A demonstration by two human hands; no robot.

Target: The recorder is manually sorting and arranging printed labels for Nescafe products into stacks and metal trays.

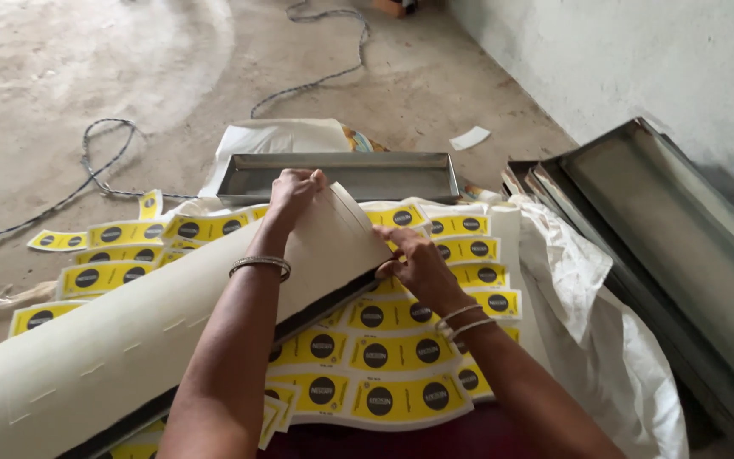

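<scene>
Concrete floor (61,68) carries yellow sticker sheets (384,348) with black ovals. Left hand (293,194) grips a curled cream card sheet's (129,331) far edge; right hand (418,265) pinches its near corner.

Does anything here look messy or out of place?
Yes. Loose yellow labels lie scattered askew on the bare floor at left, off the white sheet, and a white paper scrap lies alone near the wall.

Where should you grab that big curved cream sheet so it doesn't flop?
Probably at its far end edge, from above, as both hands do now: the left hand on the top corner of the cream sheet, the right hand at the lower edge by the dark strip. The sheet is long and bowed, so a two-point grip steadies it.
</scene>
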